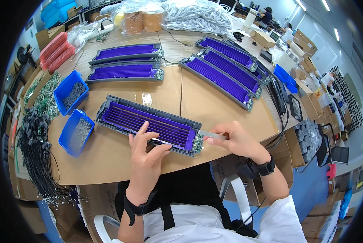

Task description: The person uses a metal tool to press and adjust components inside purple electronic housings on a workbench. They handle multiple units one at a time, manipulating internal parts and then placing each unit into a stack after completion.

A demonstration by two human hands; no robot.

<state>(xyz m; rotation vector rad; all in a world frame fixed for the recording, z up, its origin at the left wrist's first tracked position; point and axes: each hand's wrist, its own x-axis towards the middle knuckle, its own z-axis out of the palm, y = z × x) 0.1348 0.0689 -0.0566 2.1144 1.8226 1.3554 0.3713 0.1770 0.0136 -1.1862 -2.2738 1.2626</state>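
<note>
Head: 2 hands (189, 148), 6 purple grilles (149, 125), 2 bins (70, 91).

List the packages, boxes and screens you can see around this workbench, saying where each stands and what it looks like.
Clear bag: far edge, holds tan tape rolls.
Clear bag: beside it, full of white cords.
Red packs: far left, flat, stacked.
Cardboard box: far right of bench, small, brown.
Cardboard boxes: right background, brown, stacked.
Screen: right edge, small, dark, framed.

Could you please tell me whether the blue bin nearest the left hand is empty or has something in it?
It has something in it: the blue bin holds a grey heap of small parts, covering most of its floor.
</note>
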